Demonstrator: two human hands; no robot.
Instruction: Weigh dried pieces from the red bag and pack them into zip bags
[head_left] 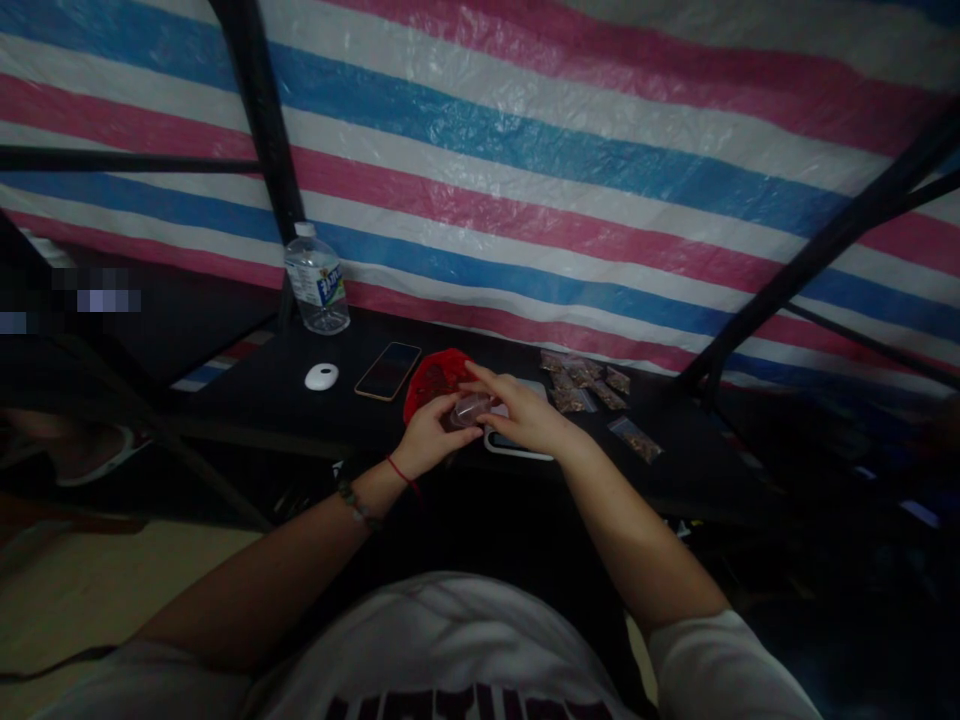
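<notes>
Over the front of a red dish (415, 398) with dark bits in it, my left hand (433, 432) is closed on a small clear plastic bag (471, 408). From the other side my right hand (525, 412) grips the same bag between thumb and fingers, its index finger reaching out over the dish. What the bag holds is too dark to make out. Under my right hand lies a white-edged flat device that looks like a small scale (517, 447), partly covered by the hand.
Several small filled zip bags (577, 375) lie in a group at the right, with one zip bag (635, 440) nearer me. Left of the dish are a phone (388, 371), a white oval object (322, 377) and a clear bottle (319, 285). Black frame bars and striped sheeting stand behind.
</notes>
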